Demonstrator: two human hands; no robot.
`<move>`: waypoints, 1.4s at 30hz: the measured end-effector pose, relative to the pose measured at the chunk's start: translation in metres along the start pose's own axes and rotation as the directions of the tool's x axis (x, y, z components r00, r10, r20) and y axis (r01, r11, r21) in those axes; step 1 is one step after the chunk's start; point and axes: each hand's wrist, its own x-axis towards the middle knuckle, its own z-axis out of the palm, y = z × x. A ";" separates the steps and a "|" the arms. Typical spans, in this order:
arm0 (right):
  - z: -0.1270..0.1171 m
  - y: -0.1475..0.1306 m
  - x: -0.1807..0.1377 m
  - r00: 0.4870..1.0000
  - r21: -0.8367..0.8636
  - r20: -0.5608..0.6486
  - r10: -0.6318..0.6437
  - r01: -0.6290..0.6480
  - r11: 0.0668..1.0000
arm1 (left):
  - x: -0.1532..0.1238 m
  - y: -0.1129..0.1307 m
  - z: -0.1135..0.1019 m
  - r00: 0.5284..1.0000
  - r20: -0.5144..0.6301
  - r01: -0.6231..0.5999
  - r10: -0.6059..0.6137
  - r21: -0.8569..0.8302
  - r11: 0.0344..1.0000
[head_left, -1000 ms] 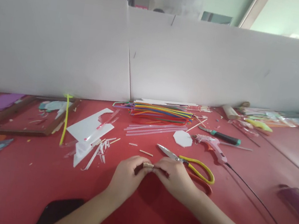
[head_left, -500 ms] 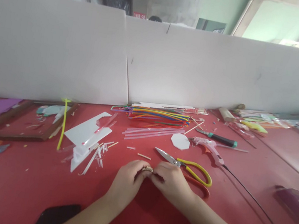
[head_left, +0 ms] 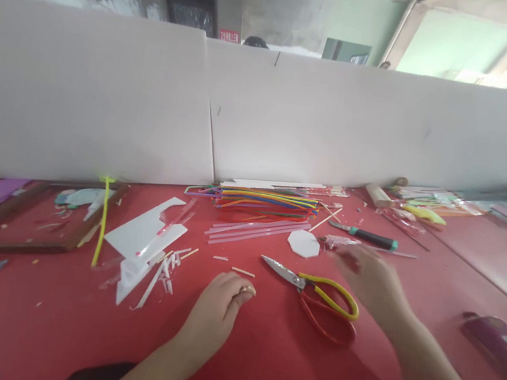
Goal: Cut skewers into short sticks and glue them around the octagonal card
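Observation:
My left hand (head_left: 218, 305) is closed, thumb and fingers pinching a small row of short pale wooden pieces (head_left: 248, 289), mostly hidden by the fingers. My right hand (head_left: 371, 280) reaches over the pink hot glue gun (head_left: 335, 241) and covers most of its body; only the front end shows. The fingers are blurred, so whether they grip it is unclear. Between the hands lie scissors (head_left: 304, 281) with one yellow and one red handle, blades apart. A short wooden stick (head_left: 243, 272) lies just beyond my left hand. A white octagonal piece (head_left: 303, 243) rests left of the glue gun.
Behind are bundled coloured pipe cleaners (head_left: 268, 202), clear glue sticks (head_left: 257, 232) and a utility knife (head_left: 372, 238). White board scraps (head_left: 145, 228) and a brown frame (head_left: 16, 250) lie left. A dark red can (head_left: 497, 344) lies right. A white partition (head_left: 330, 125) borders the red table.
My right hand has left the wooden pieces and moved right and forward, over the glue gun, uncovering the scissors' red handle. My left hand keeps its pinch. The view has tilted slightly.

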 end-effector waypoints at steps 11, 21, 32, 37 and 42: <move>-0.004 0.092 -0.037 0.966 -0.183 -0.117 0.232 -0.250 0.951 | 0.003 -0.003 -0.005 0.999 -0.039 -0.001 0.000 -0.026 1.000; -0.002 0.093 -0.036 0.959 -0.152 -0.115 0.259 -0.275 0.949 | 0.000 -0.004 -0.005 0.999 -0.039 0.005 -0.005 -0.003 1.000; -0.007 0.099 -0.043 0.951 -0.217 -0.114 0.288 -0.307 0.927 | -0.003 -0.006 -0.004 0.999 -0.040 -0.026 0.028 0.045 0.999; -0.011 0.113 -0.049 0.963 -0.316 -0.186 0.197 -0.248 0.916 | -0.001 -0.007 -0.002 0.998 -0.054 -0.039 0.043 0.084 0.996; -0.008 0.074 -0.022 0.987 -0.383 -0.160 0.018 -0.079 0.920 | 0.002 -0.008 -0.003 0.996 -0.050 -0.062 0.070 0.145 0.988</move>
